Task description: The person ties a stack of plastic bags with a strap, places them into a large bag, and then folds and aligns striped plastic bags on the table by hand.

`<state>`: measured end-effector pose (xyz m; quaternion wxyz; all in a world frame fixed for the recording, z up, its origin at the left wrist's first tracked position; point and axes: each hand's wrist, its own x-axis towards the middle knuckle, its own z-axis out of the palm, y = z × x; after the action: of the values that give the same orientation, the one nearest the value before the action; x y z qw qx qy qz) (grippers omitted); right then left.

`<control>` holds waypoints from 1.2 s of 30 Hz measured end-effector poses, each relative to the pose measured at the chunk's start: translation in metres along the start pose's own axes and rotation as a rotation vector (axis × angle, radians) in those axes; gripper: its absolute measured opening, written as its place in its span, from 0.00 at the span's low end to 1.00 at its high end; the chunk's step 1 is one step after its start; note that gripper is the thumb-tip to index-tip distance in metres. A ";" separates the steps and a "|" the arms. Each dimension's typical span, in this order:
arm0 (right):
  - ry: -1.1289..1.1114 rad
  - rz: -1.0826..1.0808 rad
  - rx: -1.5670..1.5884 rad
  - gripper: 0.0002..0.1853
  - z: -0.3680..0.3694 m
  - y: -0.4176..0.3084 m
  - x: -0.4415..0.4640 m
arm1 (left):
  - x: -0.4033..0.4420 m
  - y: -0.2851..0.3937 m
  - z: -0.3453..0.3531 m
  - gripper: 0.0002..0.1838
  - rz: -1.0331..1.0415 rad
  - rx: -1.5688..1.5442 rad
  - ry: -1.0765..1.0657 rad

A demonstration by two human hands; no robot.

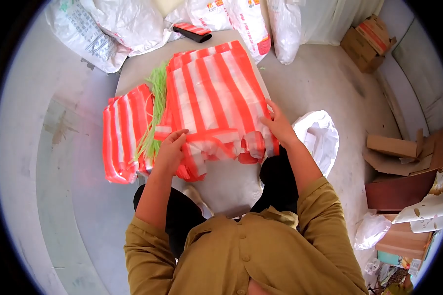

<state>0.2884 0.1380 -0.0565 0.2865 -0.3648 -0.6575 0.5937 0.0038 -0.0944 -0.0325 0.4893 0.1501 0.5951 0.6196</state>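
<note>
A stack of red-and-white striped plastic bags (pixel 216 83) lies in front of me, its near edge hanging loose with crumpled, folded ends. My left hand (pixel 171 146) pinches the near left corner of the top bag, fingers closed on the thin plastic. At the right edge of the stack, my right hand (pixel 280 127) grips the bag's side between thumb and fingers. Between this stack and a second pile of striped bags (pixel 125 130) on the left runs a bundle of light green plastic strings (pixel 157 98).
A small folded black and striped piece (pixel 194 32) lies at the table's (pixel 142 66) far end. Big white sacks (pixel 128 24) stand behind it. An open white bag (pixel 322 135) sits on the floor at right, with cardboard boxes (pixel 366 42) farther off.
</note>
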 end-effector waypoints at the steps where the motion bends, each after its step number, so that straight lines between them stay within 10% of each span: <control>1: -0.010 0.010 -0.021 0.34 0.000 -0.007 -0.001 | 0.000 0.002 0.002 0.18 0.016 -0.052 -0.006; 17: -0.018 0.104 -0.114 0.18 0.003 -0.033 0.051 | 0.087 0.021 -0.011 0.20 0.122 0.147 0.005; 23: 0.037 -0.274 -0.431 0.15 0.019 -0.034 0.075 | 0.104 0.041 -0.005 0.24 0.300 0.360 0.157; 29: 0.038 -0.193 -0.547 0.15 0.027 -0.040 0.079 | 0.107 0.037 -0.012 0.25 0.287 0.307 0.126; 32: 0.300 -0.629 -0.993 0.17 0.040 -0.058 0.068 | 0.103 0.037 -0.011 0.26 0.303 0.303 0.111; 36: -0.266 -0.540 -0.819 0.21 0.070 -0.075 0.041 | 0.112 0.029 -0.017 0.27 0.336 0.324 0.100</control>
<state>0.1976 0.1294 0.0061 0.1770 -0.1854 -0.9380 0.2334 -0.0751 -0.0114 -0.0551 0.3187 0.2929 0.6769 0.5954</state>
